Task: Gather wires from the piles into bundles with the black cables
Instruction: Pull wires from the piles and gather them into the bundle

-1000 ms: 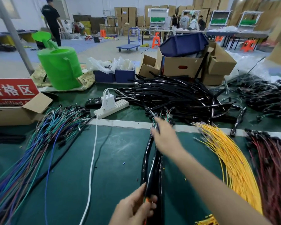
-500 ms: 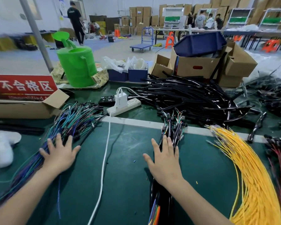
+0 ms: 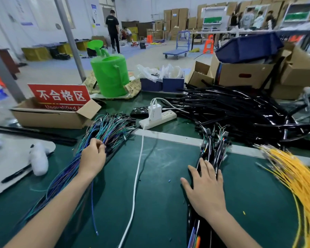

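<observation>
A bundle of black cables with coloured wires (image 3: 212, 147) lies lengthwise on the green mat, connector ends pointing away from me. My right hand (image 3: 205, 189) lies flat on this bundle, fingers straight. On the left spreads a pile of blue, green and purple wires (image 3: 107, 130). My left hand (image 3: 93, 154) sits on that pile with its fingers curled, pinching some wires. A pile of yellow wires (image 3: 292, 174) fans out on the right. A big heap of black cables (image 3: 240, 110) fills the back right.
A white power strip (image 3: 157, 119) with a charger sits mid-table; its white cord (image 3: 138, 176) runs toward me between my arms. A cardboard box with a red sign (image 3: 59, 97), a green watering can (image 3: 111, 76) and cardboard boxes (image 3: 243, 74) stand behind.
My left hand let go of the bundle's near end and moved left onto the coloured wire pile, where its fingers have now curled. My right hand slid back along the bundle and lies flat.
</observation>
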